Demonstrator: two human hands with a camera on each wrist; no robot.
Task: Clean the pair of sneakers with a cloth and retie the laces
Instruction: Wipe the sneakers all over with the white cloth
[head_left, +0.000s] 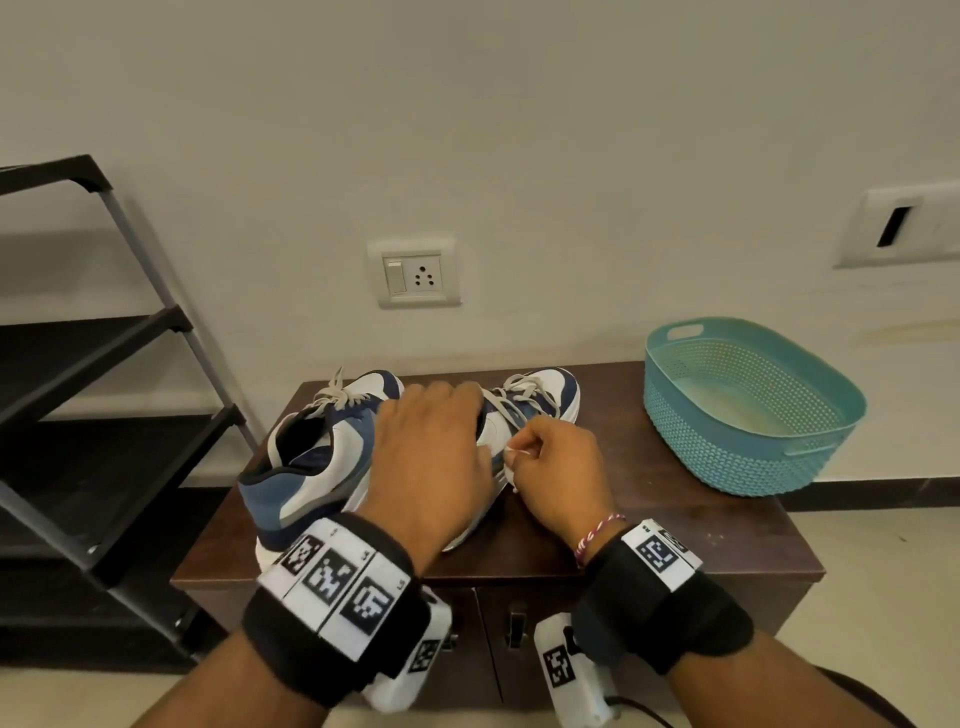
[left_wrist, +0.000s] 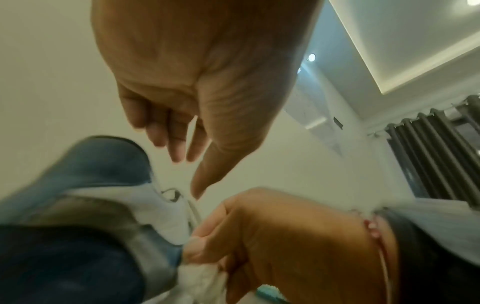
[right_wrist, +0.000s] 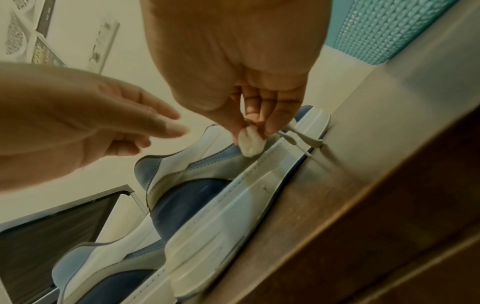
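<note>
I'm pinching the cloth wad (right_wrist: 249, 141) in my right hand (head_left: 561, 467), wiping mid-frame sneaker (right_wrist: 221, 197); left hand (head_left: 431, 457), fingers relaxed, is steadying it w/ nothing held. Short, firm strokes.

Teal perforated basket (head_left: 748, 410) on dark wooden cabinet (head_left: 675, 525), black shoe rack (head_left: 104, 395) left, wall socket (head_left: 415, 273) behind

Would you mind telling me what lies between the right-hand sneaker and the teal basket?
Bare cabinet top separates the right-hand sneaker from the teal basket, seen in the head view.
</note>
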